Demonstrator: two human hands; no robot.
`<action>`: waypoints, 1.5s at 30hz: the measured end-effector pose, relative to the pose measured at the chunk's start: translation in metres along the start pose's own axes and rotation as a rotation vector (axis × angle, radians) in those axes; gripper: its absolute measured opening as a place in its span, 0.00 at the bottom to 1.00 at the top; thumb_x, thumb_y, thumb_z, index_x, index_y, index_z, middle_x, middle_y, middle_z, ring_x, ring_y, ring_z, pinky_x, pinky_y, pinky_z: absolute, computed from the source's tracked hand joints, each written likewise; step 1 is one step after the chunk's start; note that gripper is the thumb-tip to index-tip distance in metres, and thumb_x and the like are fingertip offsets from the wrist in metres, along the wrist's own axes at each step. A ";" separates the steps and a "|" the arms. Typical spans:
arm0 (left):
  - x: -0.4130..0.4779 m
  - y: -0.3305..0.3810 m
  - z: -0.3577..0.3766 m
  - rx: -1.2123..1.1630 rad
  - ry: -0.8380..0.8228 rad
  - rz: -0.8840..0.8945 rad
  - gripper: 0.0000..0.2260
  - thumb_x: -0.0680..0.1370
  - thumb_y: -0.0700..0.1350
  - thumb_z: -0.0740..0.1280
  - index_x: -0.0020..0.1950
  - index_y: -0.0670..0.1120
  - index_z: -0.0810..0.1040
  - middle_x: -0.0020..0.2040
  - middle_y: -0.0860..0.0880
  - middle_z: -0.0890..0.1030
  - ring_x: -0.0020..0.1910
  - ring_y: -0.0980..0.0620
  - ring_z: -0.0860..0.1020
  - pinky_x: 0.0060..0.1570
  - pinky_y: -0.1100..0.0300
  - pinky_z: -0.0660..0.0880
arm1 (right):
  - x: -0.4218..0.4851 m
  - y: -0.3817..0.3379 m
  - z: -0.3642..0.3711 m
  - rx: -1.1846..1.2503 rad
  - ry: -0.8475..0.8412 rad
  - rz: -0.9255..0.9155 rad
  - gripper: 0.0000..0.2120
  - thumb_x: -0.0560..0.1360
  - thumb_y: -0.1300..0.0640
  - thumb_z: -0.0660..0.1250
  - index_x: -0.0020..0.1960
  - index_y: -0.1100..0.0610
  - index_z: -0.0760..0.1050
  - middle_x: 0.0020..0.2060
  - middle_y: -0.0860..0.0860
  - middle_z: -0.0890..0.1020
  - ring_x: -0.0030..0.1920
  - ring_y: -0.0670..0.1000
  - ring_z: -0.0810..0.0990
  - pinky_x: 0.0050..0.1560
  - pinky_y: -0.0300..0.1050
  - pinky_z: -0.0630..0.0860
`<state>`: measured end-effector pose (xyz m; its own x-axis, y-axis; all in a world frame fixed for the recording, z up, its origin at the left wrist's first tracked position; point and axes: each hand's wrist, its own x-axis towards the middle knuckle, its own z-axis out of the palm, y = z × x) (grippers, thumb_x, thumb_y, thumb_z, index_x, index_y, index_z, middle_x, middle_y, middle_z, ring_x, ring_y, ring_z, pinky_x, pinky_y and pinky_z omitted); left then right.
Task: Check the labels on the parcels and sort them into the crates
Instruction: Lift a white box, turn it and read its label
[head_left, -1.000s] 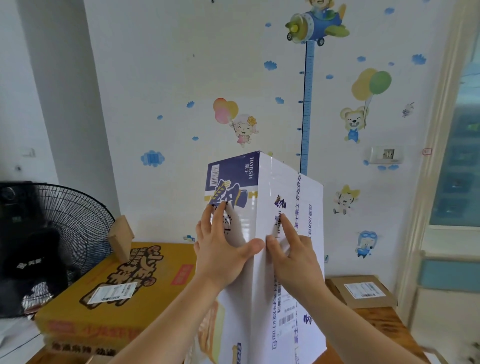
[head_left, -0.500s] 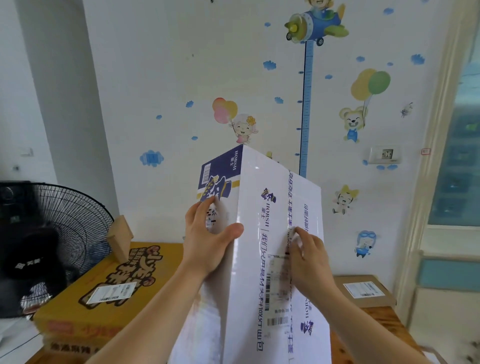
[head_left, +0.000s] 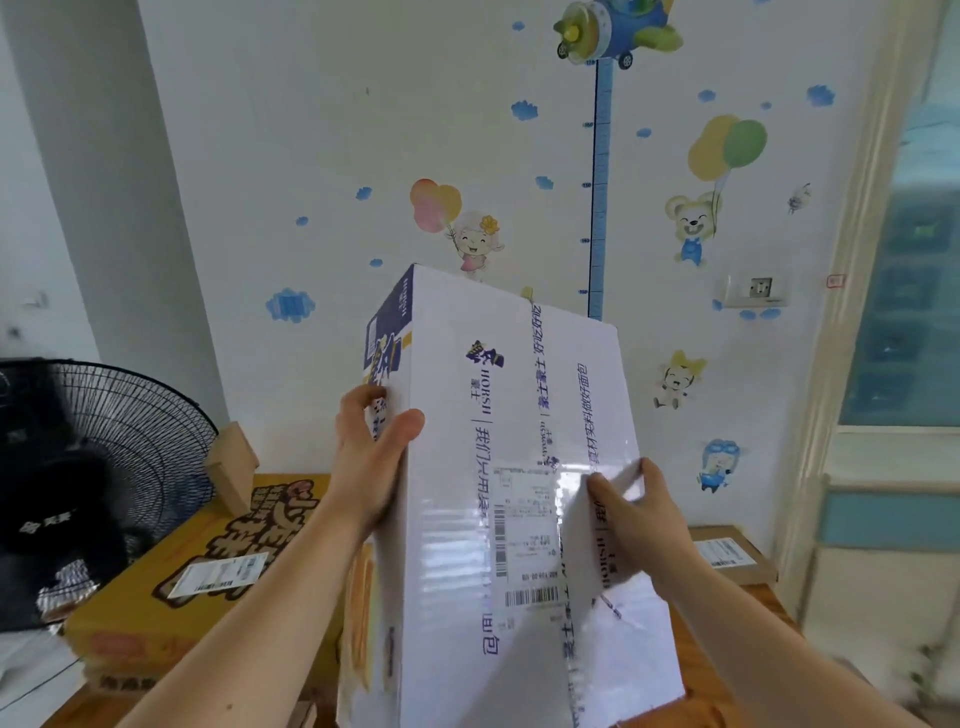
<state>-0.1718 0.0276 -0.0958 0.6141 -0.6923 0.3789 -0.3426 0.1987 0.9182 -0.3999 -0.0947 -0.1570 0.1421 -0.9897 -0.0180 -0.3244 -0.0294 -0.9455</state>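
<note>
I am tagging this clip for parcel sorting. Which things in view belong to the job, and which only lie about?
Job: white box, gripped by left hand and right hand; its label; yellow box; brown parcel.
Lying about: fan; wall stickers; socket.

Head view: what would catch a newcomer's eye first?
A tall white box fills the middle, held up by the left hand and right hand, its label facing the camera. Behind on the left lies a yellow box; cartoon stickers dot the wall.
</note>
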 end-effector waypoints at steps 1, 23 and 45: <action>0.002 -0.003 0.001 0.009 0.003 -0.012 0.27 0.63 0.62 0.67 0.61 0.61 0.67 0.65 0.48 0.70 0.62 0.45 0.74 0.64 0.42 0.71 | 0.000 0.000 -0.001 0.008 0.004 -0.005 0.38 0.76 0.40 0.67 0.78 0.46 0.51 0.58 0.56 0.77 0.53 0.57 0.78 0.52 0.58 0.78; -0.037 -0.066 0.092 -0.031 -0.330 -0.294 0.31 0.78 0.38 0.66 0.76 0.58 0.59 0.62 0.51 0.79 0.56 0.48 0.81 0.53 0.48 0.79 | 0.011 0.059 -0.081 -0.305 0.074 -0.016 0.35 0.74 0.51 0.70 0.75 0.48 0.56 0.58 0.55 0.76 0.54 0.59 0.78 0.51 0.51 0.78; -0.053 -0.154 0.159 0.340 -0.368 -0.346 0.33 0.82 0.41 0.62 0.81 0.45 0.45 0.80 0.47 0.56 0.78 0.47 0.57 0.75 0.54 0.53 | 0.049 0.147 -0.075 -0.437 -0.031 0.123 0.35 0.78 0.50 0.67 0.77 0.48 0.51 0.65 0.56 0.70 0.50 0.53 0.73 0.46 0.48 0.77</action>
<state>-0.2644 -0.0768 -0.2759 0.4646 -0.8838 -0.0552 -0.4124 -0.2711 0.8698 -0.5109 -0.1577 -0.2719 0.1038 -0.9851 -0.1373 -0.7041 0.0247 -0.7097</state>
